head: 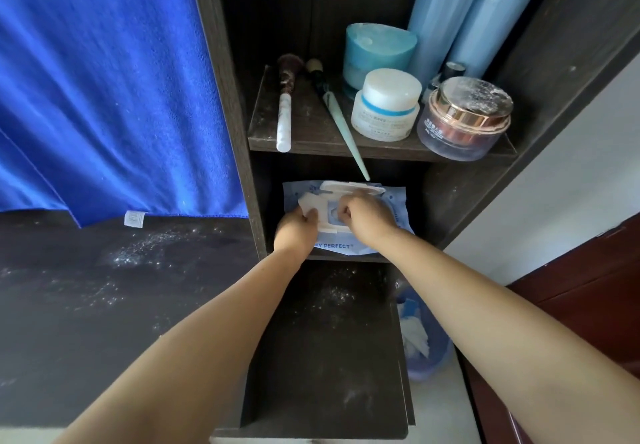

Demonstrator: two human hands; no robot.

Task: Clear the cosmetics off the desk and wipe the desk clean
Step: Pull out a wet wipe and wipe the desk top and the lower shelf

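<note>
Head view: both hands reach into the lower shelf compartment and work at a wipes pack. The left hand curls its fingers round the left end of the pack's white plastic lid frame, gripping it. The right hand pinches at the small opening in the middle of that frame; what its fingertips hold cannot be told. The flip lid stands raised just beyond the hands. The pack is soft, pale blue, flat, with dark lettering on its near edge, and lies on the lower shelf.

Above the hands, the upper shelf carries two brushes: a marbled white-handled one and a mint-handled one whose thin tip overhangs the edge, ending just above the lid. To the right of them stand a white jar, a clear jar with a rose-gold lid dusted with powder, a teal jar behind, and two tall light-blue bottles.

Below the arms, the desk is dark wood grain, speckled with white powder. A blue towel hangs to the left. Right of the forearms, a bin on the floor holds white tissue.
</note>
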